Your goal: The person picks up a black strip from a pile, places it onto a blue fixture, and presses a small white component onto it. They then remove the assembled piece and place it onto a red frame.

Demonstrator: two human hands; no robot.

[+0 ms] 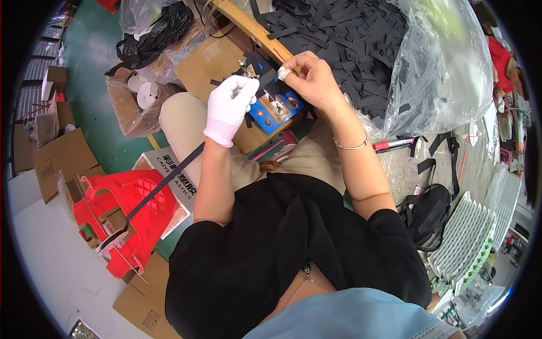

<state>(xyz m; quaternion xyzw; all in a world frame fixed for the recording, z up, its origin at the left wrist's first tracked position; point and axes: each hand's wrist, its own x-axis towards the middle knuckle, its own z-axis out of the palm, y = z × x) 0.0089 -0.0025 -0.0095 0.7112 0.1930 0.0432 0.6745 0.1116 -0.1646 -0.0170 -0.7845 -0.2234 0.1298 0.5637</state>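
Observation:
My left hand (230, 107) wears a white glove with a pink cuff, its fingers closed. A long black strip (166, 179) rises from a reel (113, 242) at the red stool and passes behind the glove; its end in my fingers is hidden. Just right of the glove, a blue box-shaped device (276, 120) carries a brown plate, a red button, a black knob and small metal parts. Beyond it, to the right, my bare right hand (313, 80) has thumb and finger pinched, with white wrapping on a digit. Whatever the pinch holds does not show.
Cut black strips (344, 39) fill a plastic-lined space at the far right, behind a wooden edge (248, 22). An upturned red stool (144, 198) stands at left. Cardboard boxes (62, 161) lie beyond it. A red marker (393, 144) and black bag (429, 217) lie at right.

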